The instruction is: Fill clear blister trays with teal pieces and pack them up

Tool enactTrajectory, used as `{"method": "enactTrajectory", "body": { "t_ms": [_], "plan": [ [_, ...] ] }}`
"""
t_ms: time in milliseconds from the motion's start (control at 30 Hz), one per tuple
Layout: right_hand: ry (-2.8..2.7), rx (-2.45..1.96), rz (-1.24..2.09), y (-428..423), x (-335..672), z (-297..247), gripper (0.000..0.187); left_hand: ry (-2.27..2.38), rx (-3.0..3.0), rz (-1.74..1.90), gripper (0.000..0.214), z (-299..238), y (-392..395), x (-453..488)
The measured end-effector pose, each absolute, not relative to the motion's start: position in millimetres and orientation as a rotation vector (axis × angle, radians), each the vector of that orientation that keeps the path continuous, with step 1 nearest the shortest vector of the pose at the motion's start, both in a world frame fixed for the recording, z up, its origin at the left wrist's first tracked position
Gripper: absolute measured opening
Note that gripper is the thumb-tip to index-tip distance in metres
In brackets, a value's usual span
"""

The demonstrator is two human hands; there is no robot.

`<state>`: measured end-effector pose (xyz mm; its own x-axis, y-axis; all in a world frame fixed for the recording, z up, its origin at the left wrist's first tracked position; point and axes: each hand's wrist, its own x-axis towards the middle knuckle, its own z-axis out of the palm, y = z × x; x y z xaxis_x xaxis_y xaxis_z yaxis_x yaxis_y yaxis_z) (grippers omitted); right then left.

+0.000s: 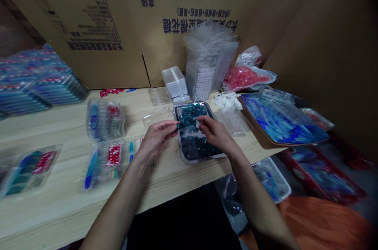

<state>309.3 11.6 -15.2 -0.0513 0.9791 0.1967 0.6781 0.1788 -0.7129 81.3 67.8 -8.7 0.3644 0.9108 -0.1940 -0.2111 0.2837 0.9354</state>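
The bare forearms (121,202) reach across the wooden desk (59,143) to a metal tray (191,105) of teal pieces (191,120). The left hand (155,137) pinches one piece at its fingertips (174,124) above the tray; the right hand (217,134) curls over the pile, its grip impossible to tell.

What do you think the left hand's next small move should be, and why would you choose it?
I'd probably move the teal piece pinched by the left hand onto the clear plastic tray just beyond it. That tray looks unfilled, while the filled clear packs nearby appear to hold similar teal pieces.
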Motion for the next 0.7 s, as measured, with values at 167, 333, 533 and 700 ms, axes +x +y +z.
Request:
{"method": "enactTrajectory", "body": {
  "t_ms": [167,333,533,700],
  "plan": [
    [-2.063,-2.199,0.375,-7,330,-32,0.045,1.073,1.368,0.913,0.029,-33,80,71],
    [-2.061,-2.312,0.269,-6,322,-37,0.041,1.163,2.027,0.913,0.018,-49,91,88],
    [-1.957,-2.249,0.344,-2,325,-42,0.035,1.019,2.381,0.697,0.021,-67,102,107],
    [-1.907,-2.235,0.324,-1,326,-51,0.042,0.969,2.458,0.611,0.024,-77,98,109]
  ]
}}
